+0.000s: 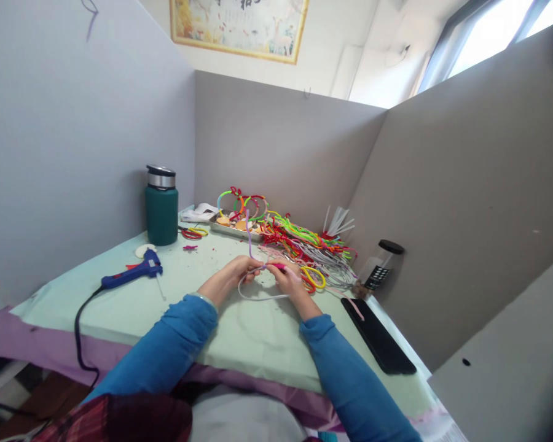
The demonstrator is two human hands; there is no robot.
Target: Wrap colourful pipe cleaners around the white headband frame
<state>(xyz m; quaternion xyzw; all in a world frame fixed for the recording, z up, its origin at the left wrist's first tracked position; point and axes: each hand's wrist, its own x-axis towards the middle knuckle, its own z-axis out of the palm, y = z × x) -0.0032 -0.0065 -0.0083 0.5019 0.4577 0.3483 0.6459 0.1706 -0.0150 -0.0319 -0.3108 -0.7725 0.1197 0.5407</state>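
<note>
One left hand (245,270) pinching upright purple fuzzy strip (249,234); right hand (288,278) just beside, holding slim bright-pink piece (277,266); curved whitish cord (262,299) beneath.

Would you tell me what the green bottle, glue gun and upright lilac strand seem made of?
Green bottle: probably metal, matte coated, judging by its shiny silvery neck. Glue gun: likely plastic, satin, evenly blue. Lilac strand: perhaps covered wire, its free end standing up; finish unclear.
</note>
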